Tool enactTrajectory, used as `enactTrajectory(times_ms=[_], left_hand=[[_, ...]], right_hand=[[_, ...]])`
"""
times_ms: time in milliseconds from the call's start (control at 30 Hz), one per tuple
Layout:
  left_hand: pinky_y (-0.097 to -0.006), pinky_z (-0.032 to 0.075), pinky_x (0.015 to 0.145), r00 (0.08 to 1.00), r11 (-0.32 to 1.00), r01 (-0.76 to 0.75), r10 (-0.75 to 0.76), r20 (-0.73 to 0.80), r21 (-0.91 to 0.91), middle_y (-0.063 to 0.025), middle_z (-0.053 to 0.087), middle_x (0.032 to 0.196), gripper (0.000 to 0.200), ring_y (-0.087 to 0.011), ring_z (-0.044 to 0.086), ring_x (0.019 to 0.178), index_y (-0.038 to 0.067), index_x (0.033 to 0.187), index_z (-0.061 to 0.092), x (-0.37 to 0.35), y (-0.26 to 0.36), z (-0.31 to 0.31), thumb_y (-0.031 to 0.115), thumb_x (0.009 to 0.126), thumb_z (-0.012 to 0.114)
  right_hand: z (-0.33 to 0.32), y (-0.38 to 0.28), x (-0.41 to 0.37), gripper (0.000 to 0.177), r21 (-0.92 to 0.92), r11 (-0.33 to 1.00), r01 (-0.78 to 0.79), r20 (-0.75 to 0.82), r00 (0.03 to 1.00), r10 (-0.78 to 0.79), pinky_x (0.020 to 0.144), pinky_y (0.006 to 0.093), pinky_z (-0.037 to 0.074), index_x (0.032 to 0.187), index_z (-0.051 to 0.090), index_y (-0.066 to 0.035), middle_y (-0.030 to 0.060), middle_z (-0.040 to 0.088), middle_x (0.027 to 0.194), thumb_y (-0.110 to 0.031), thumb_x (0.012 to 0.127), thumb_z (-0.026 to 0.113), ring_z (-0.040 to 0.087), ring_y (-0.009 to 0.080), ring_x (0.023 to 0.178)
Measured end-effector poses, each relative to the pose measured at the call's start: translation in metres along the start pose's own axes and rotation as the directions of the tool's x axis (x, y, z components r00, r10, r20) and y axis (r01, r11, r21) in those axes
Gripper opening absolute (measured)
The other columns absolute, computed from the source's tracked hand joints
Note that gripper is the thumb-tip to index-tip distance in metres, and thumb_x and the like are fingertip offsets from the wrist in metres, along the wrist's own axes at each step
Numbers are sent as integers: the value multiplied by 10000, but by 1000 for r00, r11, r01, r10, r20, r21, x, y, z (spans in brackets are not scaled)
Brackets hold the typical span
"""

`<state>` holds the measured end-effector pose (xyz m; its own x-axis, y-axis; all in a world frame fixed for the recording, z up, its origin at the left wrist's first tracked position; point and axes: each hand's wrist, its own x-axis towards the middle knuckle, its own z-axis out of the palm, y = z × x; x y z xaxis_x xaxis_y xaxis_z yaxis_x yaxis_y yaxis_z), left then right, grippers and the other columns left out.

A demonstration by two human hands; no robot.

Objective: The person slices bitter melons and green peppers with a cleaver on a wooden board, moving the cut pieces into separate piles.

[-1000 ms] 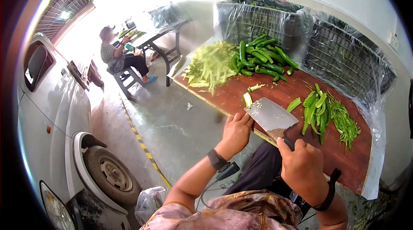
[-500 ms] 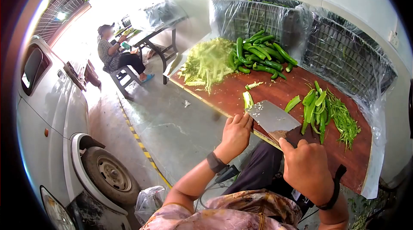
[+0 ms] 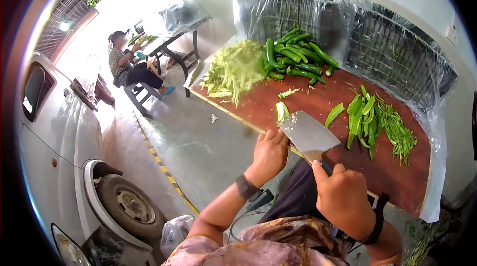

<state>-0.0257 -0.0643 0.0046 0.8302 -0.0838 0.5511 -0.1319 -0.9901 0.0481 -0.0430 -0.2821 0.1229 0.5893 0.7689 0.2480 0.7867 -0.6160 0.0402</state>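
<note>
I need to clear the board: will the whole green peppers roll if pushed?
Probably a little: the peppers are long, curved and glossy, so loose ones may slide. Heaped on the flat board, most would likely shift together.

Open-air vegetable prep yard: parked van (image 3: 49, 132), pepper-heaped board (image 3: 318, 102), plastic-lined crates (image 3: 387, 47).

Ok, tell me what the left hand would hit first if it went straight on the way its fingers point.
The left hand points up the board toward the pale pepper piece beside the cleaver blade; that comes first, and the fingertips look nearly on it, though depth is unclear.
</note>
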Motion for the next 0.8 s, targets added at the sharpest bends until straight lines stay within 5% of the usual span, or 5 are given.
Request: enactTrajectory(times_ms=[100, 333, 400, 500, 800], left_hand=[[-363, 424, 729, 1000, 1000, -17, 17, -9, -5, -44, 603, 932, 137, -240, 538, 899, 60, 911, 654, 0, -3, 4, 113, 787, 629], [-369, 432, 735, 1000, 999, -4, 4, -4, -34, -53, 626, 970, 183, -242, 540, 891, 47, 945, 662, -1, -3, 5, 120, 779, 634], [-366, 441, 765, 1000, 1000, 7, -7, -13, -18, -81, 646, 1098, 275, -245, 550, 923, 25, 1036, 672, 3, -2, 5, 128, 783, 637], [-364, 444, 802, 999, 1000, 0, 1, -54, 15, -106, 628, 1229, 383, -249, 558, 965, 0, 1156, 643, 0, -5, 11, 131, 797, 634], [-395, 451, 798, 997, 994, 32, -39, -71, -103, -103, 626, 1199, 370, -291, 562, 958, 29, 1176, 617, 0, -6, 5, 94, 812, 624]], right_hand=[[22, -1, 13, 286, -54, 997, 51, -130, 990, -58, 484, 323, 508, 1088, 670, -66, 93, 578, 669, -128, 814, 614, 627, 228, 538], [39, -4, 9, 278, -58, 998, -23, -83, 996, 18, 502, 330, 519, 1099, 662, -82, 101, 590, 689, -134, 833, 603, 643, 243, 571], [51, 4, 35, 471, 11, 997, -78, -68, 995, 79, 582, 402, 526, 1216, 668, -115, 144, 617, 792, -144, 746, 678, 649, 290, 628], [60, 23, 77, 409, 80, 991, -107, -117, 986, 116, 601, 424, 529, 1212, 665, -131, 140, 632, 774, -165, 804, 657, 657, 329, 658], [32, 49, 57, 389, 222, 972, -77, -305, 941, 144, 561, 464, 472, 1160, 686, -126, 153, 592, 712, -97, 773, 714, 606, 357, 624]])
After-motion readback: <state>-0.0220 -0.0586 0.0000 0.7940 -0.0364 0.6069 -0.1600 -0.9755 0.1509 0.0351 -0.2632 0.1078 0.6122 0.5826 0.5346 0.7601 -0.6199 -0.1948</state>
